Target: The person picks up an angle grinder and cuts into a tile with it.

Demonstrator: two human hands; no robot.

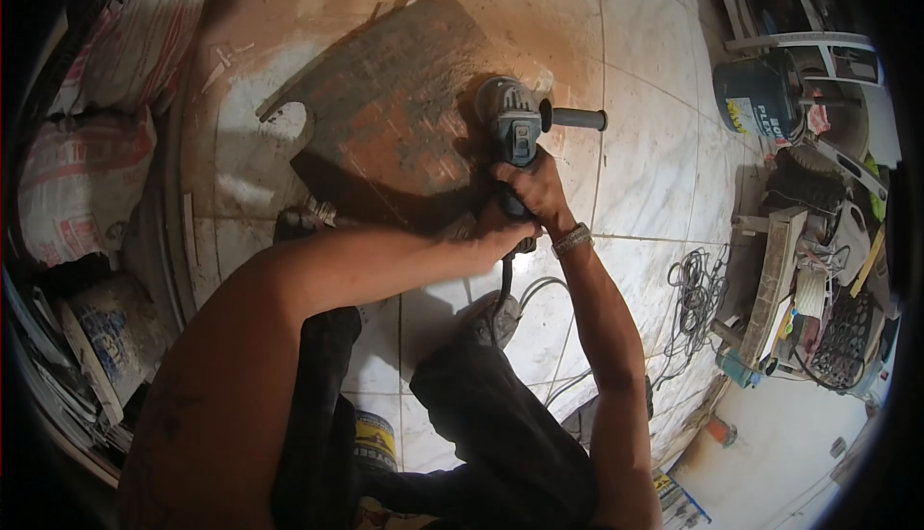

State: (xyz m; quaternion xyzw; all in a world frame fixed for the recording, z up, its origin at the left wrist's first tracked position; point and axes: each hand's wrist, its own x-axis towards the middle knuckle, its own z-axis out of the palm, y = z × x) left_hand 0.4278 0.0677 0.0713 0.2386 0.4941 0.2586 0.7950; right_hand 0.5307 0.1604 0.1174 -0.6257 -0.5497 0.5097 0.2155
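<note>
An angle grinder [520, 130] with a black side handle sticking out to the right is over a dusty, reddish-grey slab [385, 97] on the floor, its head at the slab's right edge. My right hand [539, 193], with a watch on the wrist, grips the grinder's body just behind the switch. My left hand [505, 232] is closed round the rear end of the grinder, below the right one, where a black cord runs down. The grinder's disc is hidden under its head, so I cannot tell whether it touches the slab.
Dusty white tiles [645, 174] surround the slab. Sacks [87, 183] and stacked boards line the left. On the right are a dark bucket [756, 92], a cluttered wooden stand [770, 280] and coiled cable [688, 299]. My legs and shoes are below, beside a labelled tub [375, 434].
</note>
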